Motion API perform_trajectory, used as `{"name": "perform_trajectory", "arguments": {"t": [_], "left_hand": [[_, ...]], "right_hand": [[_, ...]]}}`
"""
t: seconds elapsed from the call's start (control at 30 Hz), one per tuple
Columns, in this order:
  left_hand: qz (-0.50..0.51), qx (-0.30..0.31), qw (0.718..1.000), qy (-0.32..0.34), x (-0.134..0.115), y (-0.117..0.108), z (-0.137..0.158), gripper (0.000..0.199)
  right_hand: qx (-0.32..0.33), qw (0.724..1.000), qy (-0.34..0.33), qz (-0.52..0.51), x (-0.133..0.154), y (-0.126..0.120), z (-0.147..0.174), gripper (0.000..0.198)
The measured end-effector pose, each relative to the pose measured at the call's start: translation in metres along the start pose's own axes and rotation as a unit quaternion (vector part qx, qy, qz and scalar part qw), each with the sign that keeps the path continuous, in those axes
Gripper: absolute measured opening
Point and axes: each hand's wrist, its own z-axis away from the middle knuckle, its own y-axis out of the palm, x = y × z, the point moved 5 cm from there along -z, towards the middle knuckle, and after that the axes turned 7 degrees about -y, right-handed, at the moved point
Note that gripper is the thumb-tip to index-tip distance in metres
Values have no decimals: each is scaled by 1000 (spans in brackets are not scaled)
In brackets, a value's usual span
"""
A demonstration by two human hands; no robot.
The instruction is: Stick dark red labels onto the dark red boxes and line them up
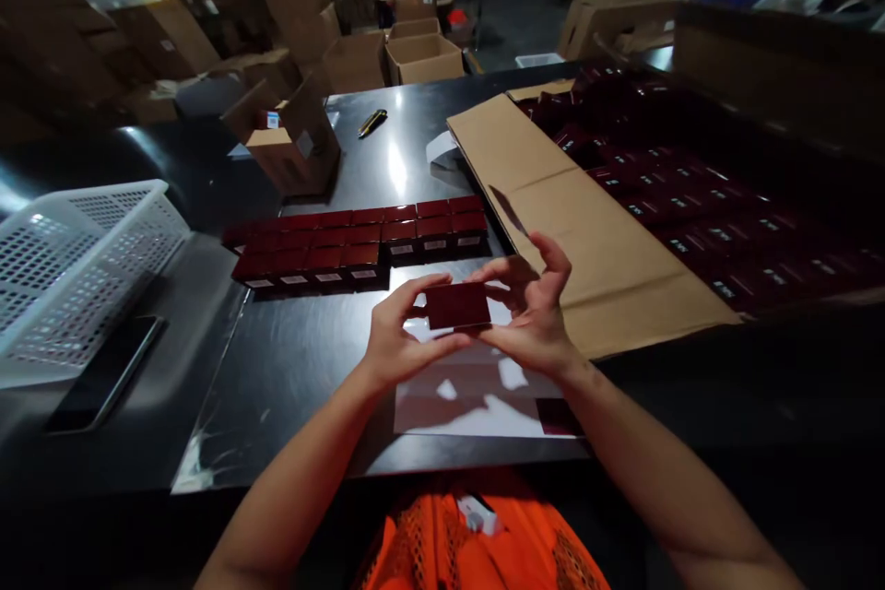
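Observation:
A small dark red box (pixel 457 306) is held level above the table between both hands. My left hand (pixel 401 336) grips its left end, fingers on top and thumb below. My right hand (pixel 536 318) closes on its right end the same way. A thin dark piece, like a sticker or card (pixel 508 210), sticks up from my right index finger. Under the hands lies a white sheet (pixel 477 410) with a dark red rectangle (pixel 557 417) at its right corner. Just beyond stand rows of similar dark red boxes (pixel 346 256), several with white labels on their near sides.
A large open carton (pixel 608 249) full of dark red boxes (pixel 719 235) stands at right, its flap over the table. At left are a white basket (pixel 89 267) and a phone (pixel 107 373). A small carton (pixel 297 147) and a cutter (pixel 373 123) lie farther back.

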Motion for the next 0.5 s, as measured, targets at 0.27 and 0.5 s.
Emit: {"name": "perform_trajectory", "arguments": {"t": [0.27, 0.5], "left_hand": [[1, -43, 998, 37, -4, 5, 0, 51], [-84, -29, 994, 64, -2, 9, 4, 45]], "right_hand": [[-55, 997, -14, 50, 35, -40, -15, 38], [-23, 974, 227, -12, 18, -21, -3, 17]]}}
